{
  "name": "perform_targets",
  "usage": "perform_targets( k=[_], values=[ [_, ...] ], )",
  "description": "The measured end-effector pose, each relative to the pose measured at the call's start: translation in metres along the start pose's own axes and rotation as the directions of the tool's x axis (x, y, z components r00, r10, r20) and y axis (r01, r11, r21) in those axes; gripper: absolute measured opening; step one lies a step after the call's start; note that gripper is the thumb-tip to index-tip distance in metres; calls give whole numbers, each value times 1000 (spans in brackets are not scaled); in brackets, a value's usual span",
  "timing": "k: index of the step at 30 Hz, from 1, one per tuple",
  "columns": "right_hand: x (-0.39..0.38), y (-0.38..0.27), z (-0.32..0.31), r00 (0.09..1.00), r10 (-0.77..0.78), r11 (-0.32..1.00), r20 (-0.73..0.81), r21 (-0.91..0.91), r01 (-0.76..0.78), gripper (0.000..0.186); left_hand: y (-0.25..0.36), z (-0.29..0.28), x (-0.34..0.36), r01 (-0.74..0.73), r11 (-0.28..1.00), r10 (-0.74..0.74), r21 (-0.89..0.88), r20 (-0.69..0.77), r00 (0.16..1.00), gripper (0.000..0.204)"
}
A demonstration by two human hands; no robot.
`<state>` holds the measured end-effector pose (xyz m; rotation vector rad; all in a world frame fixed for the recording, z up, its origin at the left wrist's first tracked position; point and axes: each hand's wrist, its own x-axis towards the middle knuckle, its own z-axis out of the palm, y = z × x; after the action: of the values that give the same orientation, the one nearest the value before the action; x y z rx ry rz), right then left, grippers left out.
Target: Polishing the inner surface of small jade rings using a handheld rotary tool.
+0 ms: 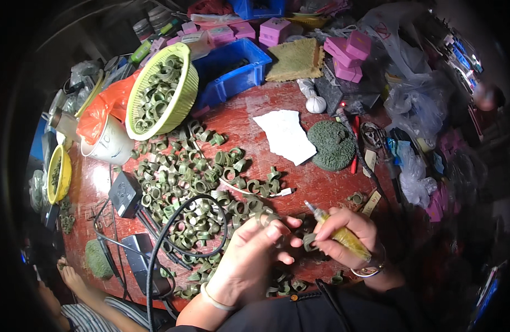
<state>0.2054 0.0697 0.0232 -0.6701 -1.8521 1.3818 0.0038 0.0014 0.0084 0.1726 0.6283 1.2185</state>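
Observation:
My left hand point(255, 254) is raised near the front of the red table point(238, 110), thumb and fingertips on an olive-green ring piece point(268, 219). My right hand point(351, 232), just to its right, grips a yellow tube-like tool point(346, 243) with a pale tip pointing up and left; another green piece point(310, 241) is at its fingertips. A loose heap of similar green rings point(177, 182) lies beyond my left hand, with a black cable point(194, 198) looped over it.
Around are a basket of rings point(134, 119), blue bin point(255, 66), white bucket point(103, 146), pink blocks point(349, 55), white paper point(282, 133), dark-green mound point(329, 144) and plastic bags point(415, 105). At lower left are another person's hands point(72, 276), beside black devices and cords point(136, 254).

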Motion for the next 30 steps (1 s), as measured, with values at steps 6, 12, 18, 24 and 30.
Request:
perform_targets(
  k=[6,12,18,24,30],
  values=[
    [2,7,2,983,-160,985,84,-51,165,23,-2,5,0,154,924,-167,349,5,986,23],
    [2,9,-1,973,-202,972,109,-96,213,25,0,7,-2,173,897,-210,407,47,977,28],
    [-8,-1,-3,995,-43,999,-91,-35,40,42,-6,-5,-1,-69,981,65,180,29,997,34],
    [1,1,10,912,-408,885,-34,-259,387,25,-7,0,2,-166,982,168,94,-17,986,36],
    [3,2,8,928,-369,898,-45,-276,343,37,-3,-7,1,-127,991,127,29,5,992,34]
  ],
)
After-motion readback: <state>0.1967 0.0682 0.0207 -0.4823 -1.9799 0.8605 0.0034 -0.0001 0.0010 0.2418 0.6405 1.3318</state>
